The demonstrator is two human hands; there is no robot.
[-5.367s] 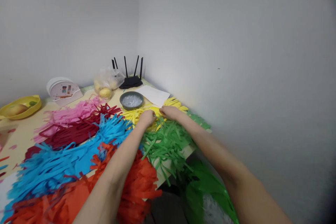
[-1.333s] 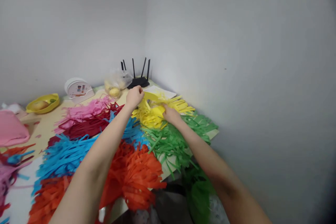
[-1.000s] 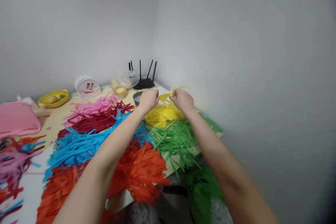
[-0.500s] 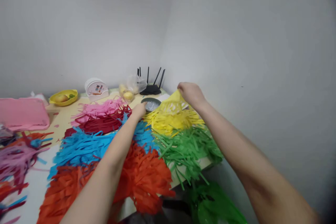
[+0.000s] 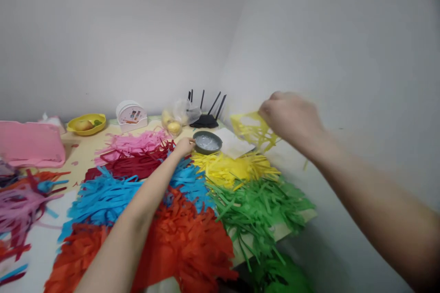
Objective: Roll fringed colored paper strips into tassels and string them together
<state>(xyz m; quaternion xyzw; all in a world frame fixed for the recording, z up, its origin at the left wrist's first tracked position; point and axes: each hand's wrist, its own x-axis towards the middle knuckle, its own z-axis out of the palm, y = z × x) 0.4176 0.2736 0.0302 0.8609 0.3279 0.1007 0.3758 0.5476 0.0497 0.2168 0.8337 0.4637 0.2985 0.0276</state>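
My right hand [image 5: 290, 116] is raised near the wall, slightly blurred, pinching a piece of cut yellow fringe paper [image 5: 245, 121] whose strips dangle. My left hand [image 5: 185, 146] has its fingers closed at the left rim of a dark green bowl [image 5: 207, 150] with a whitish, watery-looking content. A pile of yellow paper strips [image 5: 237, 169] lies in front of the bowl. Green paper strips [image 5: 264, 206] are heaped nearer to me. Blue strips [image 5: 103, 192] and orange-red fringed paper [image 5: 192, 242] lie under and around my left forearm.
Behind are dark red strips [image 5: 137, 162], pink strips [image 5: 137, 142], a white sheet [image 5: 233, 143], a black router [image 5: 205, 121] and bagged yellow fruit [image 5: 174, 128]. Farther left stand a white holder [image 5: 132, 116], a yellow fruit dish [image 5: 85, 130] and a pink case [image 5: 30, 144].
My right hand has lifted the yellow fringe paper off the pile, up and to the right, away from the bowl. My left hand stays at the bowl's rim. The view has shifted slightly.
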